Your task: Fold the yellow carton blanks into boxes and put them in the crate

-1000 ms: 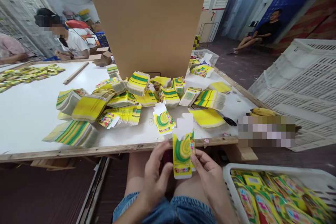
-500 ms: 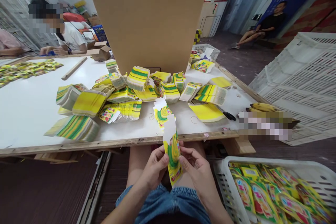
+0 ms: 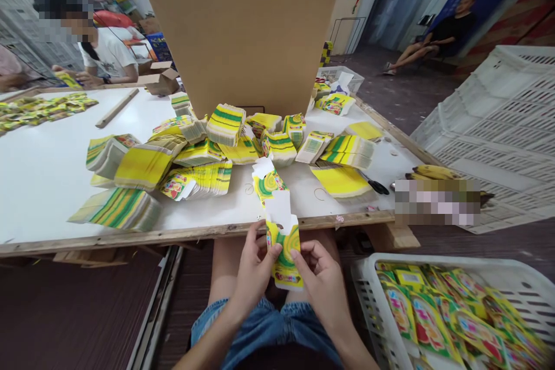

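From my remote seat, I have the printed carton (image 3: 286,251) pinched at its sides between my left hand (image 3: 251,272) and right hand (image 3: 325,277), thumbs on its front. It was slanted and narrow to my view a moment ago; now its broad face shows, so I judge both edges within easy reach of my fingers. Just beyond the carton, a similar printed piece (image 3: 269,184) lies on the white surface (image 3: 52,170), with stacks (image 3: 225,125) farther back. Right of the carton sits a basket (image 3: 367,270) of packets (image 3: 429,324).
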A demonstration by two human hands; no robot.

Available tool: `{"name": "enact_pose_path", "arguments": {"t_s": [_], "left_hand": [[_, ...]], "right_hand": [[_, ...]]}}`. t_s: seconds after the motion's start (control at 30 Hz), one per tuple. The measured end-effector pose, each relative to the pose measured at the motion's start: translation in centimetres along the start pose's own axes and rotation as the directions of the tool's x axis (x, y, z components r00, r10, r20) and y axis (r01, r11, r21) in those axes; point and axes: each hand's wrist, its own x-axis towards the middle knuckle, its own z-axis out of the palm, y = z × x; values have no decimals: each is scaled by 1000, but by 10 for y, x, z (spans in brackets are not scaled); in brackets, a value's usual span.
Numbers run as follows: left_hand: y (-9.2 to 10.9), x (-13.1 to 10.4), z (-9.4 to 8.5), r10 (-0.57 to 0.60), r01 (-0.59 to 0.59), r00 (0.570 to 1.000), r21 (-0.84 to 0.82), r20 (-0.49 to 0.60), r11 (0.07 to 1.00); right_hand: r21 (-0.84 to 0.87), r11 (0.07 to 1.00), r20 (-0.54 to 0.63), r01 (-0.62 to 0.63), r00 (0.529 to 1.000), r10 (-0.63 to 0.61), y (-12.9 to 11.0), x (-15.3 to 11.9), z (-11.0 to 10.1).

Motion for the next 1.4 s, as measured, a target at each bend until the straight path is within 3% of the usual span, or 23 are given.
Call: {"name": "enact_pose_path", "arguments": {"t_s": [0.07,0.2,0.37,0.5,0.63,0.77,0.93,1.0,1.07,1.17,1.27,1.4], "left_hand": [[5,-4,-1,34,-35,999,48,22,998],[15,-5,-7,21,-35,982,69,186,997],[16,0,-18,-22,29,944,-18,328,999],[12,0,-19,-78,116,917,-72,392,991],[9,-2,-15,-79,118,917,-78,391,990],[10,-2,-15,-91,128,918,-72,387,989],[8,0,-17,-73,71,935,19,347,997],[6,0,-17,-58,36,951,80,302,996],[5,0,-16,-47,8,964,149,262,989],[7,-1,-13,-45,-6,957,173,287,985],[10,-2,-10,-49,3,936,131,350,991],[13,-1,-10,-59,36,944,76,324,996]], "right_hand": [[2,998,-7,58,998,-58,-1,2,-2],[41,988,54,151,987,-153,-4,7,-7],[64,988,242,143,958,-154,-11,13,-20],[-26,991,287,131,951,-118,-17,18,-28],[-114,963,216,246,952,-218,-17,21,-26],[10,971,117,237,965,-237,-11,21,-21],[-136,928,166,347,932,-324,-15,23,-30],[-154,935,226,319,933,-281,-18,23,-34],[-161,965,282,208,946,-157,-21,23,-35],[-225,969,274,98,961,-33,-20,23,-31],[-313,943,223,114,974,-43,-19,23,-25],[-378,915,195,140,978,-69,-21,23,-23]]}}
